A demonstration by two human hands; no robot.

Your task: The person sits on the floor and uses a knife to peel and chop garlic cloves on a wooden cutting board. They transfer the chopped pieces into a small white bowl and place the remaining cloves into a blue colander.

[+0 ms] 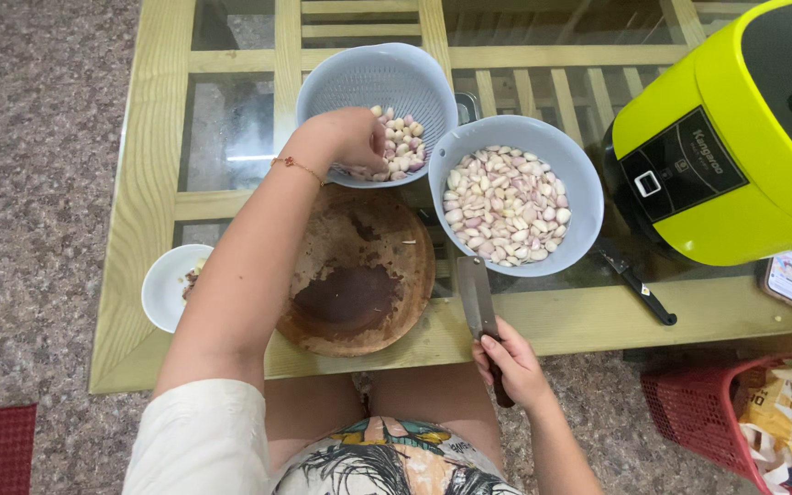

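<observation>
Garlic cloves (402, 145) under left hand (352, 137) fingers in colander (359, 78), right hand (511, 362) gripping cleaver (476, 298)

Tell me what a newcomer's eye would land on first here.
The big lime-green and black rice cooker at the table's right edge stands out first. Next come the two pale blue plastic bowls of peeled garlic cloves: the left hand reaches into the perforated colander, with the solid bowl beside it. In front lies a round, stained wooden chopping board, and the right hand grips a steel cleaver.
</observation>
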